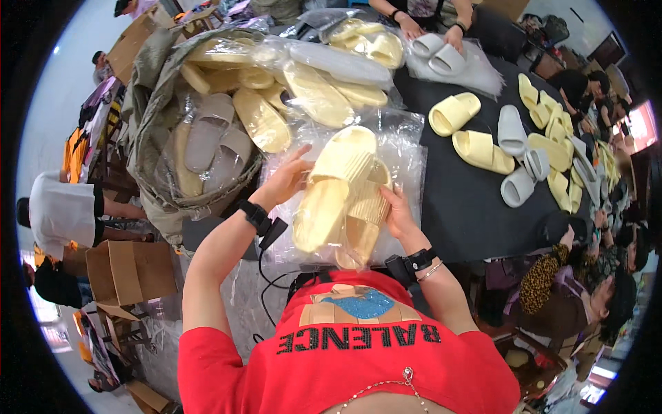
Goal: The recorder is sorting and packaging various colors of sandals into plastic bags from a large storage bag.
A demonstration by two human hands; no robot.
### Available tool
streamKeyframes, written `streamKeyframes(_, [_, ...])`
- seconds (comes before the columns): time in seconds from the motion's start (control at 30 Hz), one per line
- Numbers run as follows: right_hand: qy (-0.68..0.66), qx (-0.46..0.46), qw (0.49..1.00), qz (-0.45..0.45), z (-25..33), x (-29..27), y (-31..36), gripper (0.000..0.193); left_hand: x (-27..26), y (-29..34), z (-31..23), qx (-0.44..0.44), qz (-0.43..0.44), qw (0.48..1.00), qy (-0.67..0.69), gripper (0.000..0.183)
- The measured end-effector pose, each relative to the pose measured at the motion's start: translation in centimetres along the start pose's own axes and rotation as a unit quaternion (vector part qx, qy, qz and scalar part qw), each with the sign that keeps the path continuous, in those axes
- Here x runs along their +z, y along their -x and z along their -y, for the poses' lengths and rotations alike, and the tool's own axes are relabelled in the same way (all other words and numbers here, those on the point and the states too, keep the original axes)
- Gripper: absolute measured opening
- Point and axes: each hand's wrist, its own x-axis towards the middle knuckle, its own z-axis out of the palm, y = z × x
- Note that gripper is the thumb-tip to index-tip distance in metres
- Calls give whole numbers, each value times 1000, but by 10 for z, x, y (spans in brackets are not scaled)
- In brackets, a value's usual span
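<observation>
A pair of pale yellow slippers [336, 190] is in front of me, one overlapping the other, over clear plastic bags [407, 148] at the table edge. Shiny film shows around their lower ends; I cannot tell how far the pair is inside a bag. My left hand [289, 178] is at the left slipper's side, its thumb raised and its fingers apart, partly hidden behind the slipper. On the other side, my right hand [400, 212] closes on the edge of the right slipper, thumb on top.
A large grey-green sack [148, 131] at the left holds bagged yellow and grey slippers. Loose yellow slippers [455, 114] and grey slippers [512, 130] lie on the black table [455, 214] at the right. Across it, another person's hands [452, 36] handle grey slippers. A cardboard box [131, 272] stands lower left.
</observation>
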Motion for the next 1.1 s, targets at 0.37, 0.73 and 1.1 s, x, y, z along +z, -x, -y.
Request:
streamKeyframes(0.37, [-53,-28,972,-227,-18,-62,39,60,32,-29,60,-43,17,975,-216,84])
streamKeyframes(0.73, [185,-192,891,-368,-9,-73,39,83,-34,4,16,71,-257,936,-231,23])
streamKeyframes(1.1, [715,-235,635,-173,29,-13,-21,60,0,24,92,179,-71,874,-446,25])
